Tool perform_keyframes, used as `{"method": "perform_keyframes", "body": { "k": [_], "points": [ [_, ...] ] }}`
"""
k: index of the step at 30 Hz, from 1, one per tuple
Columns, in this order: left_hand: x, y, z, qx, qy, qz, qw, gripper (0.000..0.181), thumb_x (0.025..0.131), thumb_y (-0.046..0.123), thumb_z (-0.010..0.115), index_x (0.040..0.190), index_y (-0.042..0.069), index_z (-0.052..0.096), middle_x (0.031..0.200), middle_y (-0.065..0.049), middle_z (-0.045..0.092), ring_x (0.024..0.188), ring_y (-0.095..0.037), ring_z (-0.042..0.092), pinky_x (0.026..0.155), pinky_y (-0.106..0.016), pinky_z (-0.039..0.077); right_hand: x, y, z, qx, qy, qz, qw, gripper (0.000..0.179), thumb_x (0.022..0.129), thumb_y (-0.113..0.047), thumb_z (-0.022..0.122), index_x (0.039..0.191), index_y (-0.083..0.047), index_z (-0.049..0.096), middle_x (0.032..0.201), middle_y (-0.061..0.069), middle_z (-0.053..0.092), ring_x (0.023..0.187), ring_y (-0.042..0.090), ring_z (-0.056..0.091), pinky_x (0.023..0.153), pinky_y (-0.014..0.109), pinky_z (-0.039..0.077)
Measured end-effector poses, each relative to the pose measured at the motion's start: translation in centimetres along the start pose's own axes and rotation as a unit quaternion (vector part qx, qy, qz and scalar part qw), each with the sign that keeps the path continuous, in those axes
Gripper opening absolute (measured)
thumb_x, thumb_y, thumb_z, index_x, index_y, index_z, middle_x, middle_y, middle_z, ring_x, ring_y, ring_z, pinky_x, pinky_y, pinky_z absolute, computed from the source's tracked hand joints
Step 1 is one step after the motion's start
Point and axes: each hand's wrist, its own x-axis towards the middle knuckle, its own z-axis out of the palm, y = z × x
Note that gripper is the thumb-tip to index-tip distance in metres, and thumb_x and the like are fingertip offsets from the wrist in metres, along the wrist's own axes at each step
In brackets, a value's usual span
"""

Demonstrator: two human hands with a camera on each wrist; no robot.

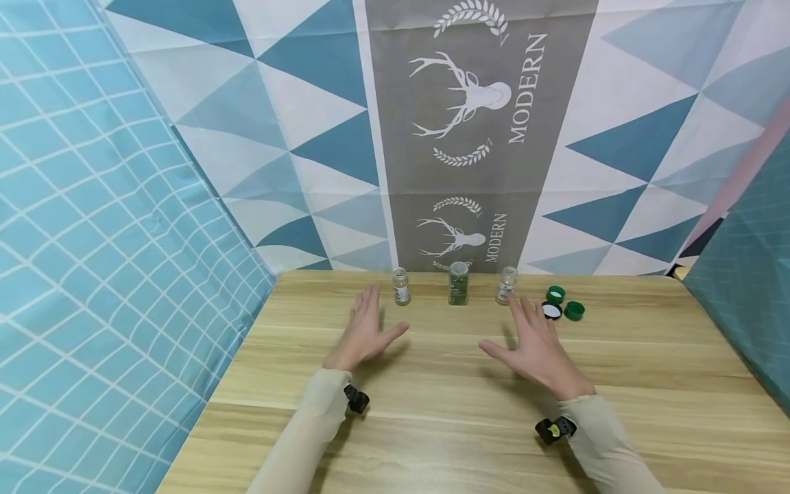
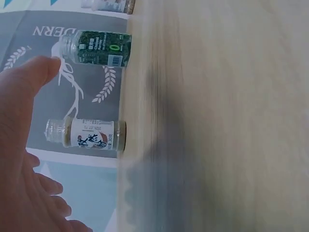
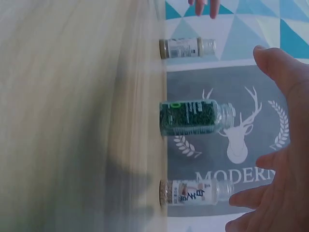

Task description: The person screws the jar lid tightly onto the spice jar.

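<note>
Hands: left grip (image 1: 367, 331) and right grip (image 1: 535, 346) spread wide, holding nothing
Left jar (image 1: 401, 287): upright, long axis vertical, mouth up, one o'clock from left grip
Green jar (image 1: 458, 285): likewise, twelve o'clock on the bench (image 1: 444, 412)
Right jar (image 1: 507, 283): likewise, eleven o'clock from right grip; fingertip contact unclear; cut off in left wrist view
Caps (image 1: 575, 311): one o'clock from right grip

Left wrist view: the edge is cropping a jar (image 2: 107, 5) at eleven o'clock; head view: the left sleeve (image 1: 301, 439) at seven.
</note>
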Motion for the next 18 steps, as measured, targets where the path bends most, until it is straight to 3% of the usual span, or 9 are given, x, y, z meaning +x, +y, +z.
{"method": "perform_keyframes", "body": {
  "k": [6,10,18],
  "points": [
    [1.3,0.0,0.7,-0.016,0.01,-0.007,0.9998,0.109,0.093,0.057,0.068,0.165,0.006,0.005,0.172,-0.022,0.006,0.158,-0.044,0.004,0.123,-0.071,0.013,0.0,-0.7,1.1,0.022,0.001,-0.018,0.9996,0.111,0.086,-0.069,0.07,0.167,-0.017,0.013,0.169,0.028,0.014,0.15,0.063,0.004,0.114,0.084,0.01],
    [2.0,-0.1,0.9,-0.037,0.015,-0.011,0.9991,0.108,0.093,0.056,0.068,0.165,0.004,0.006,0.172,-0.021,0.009,0.158,-0.045,0.008,0.126,-0.066,0.013,-0.2,-1.4,2.0,0.033,-0.013,-0.027,0.999,0.112,0.085,-0.071,0.07,0.166,-0.016,0.015,0.168,0.027,0.018,0.151,0.061,0.007,0.117,0.081,0.011],
    [3.2,-0.5,1.5,-0.102,0.026,-0.04,0.9936,0.106,0.094,0.05,0.071,0.165,0.005,0.006,0.17,-0.022,0.014,0.156,-0.041,0.021,0.126,-0.057,0.024,-0.2,-2.6,3.6,0.093,-0.041,-0.039,0.994,0.111,0.086,-0.062,0.076,0.167,-0.023,0.011,0.17,0.021,0.017,0.156,0.049,0.01,0.119,0.074,0.022]
  ]
}}
